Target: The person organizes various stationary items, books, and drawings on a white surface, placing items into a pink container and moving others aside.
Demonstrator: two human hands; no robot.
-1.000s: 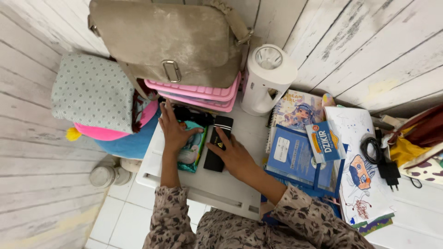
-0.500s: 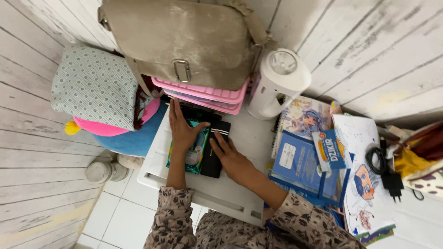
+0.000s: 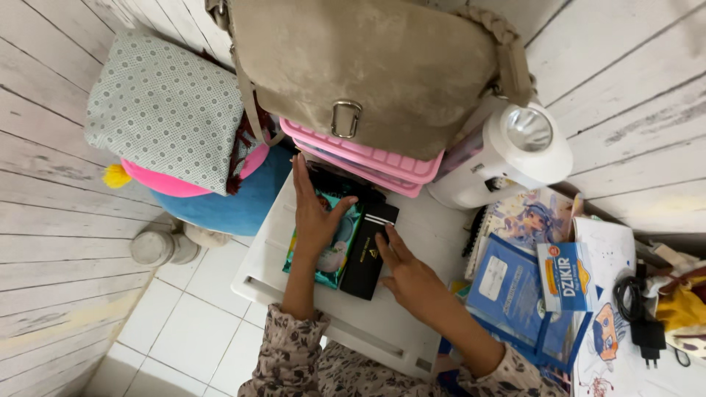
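My left hand [image 3: 315,213] lies flat on a teal packet [image 3: 334,254] that rests on a white plastic table top [image 3: 412,316]. My right hand [image 3: 408,272] rests beside it, its fingers on a slim black box [image 3: 368,254] with white stripes at its far end. The box lies right against the packet's right side. Both sleeves have a floral print. A dark item [image 3: 334,180] sits just beyond the packet, partly hidden under pink trays [image 3: 368,154].
A beige shoulder bag [image 3: 368,66] sits on the pink trays. A white lamp [image 3: 515,154] stands to the right. Blue books [image 3: 515,294], a small blue box [image 3: 565,276], drawings and a black charger [image 3: 643,323] lie at right. Cushions [image 3: 169,117] and a jar [image 3: 154,246] are left.
The view shifted, so everything sits lower right in the picture. My hands stayed on the packet and the black box, which now lie close together.
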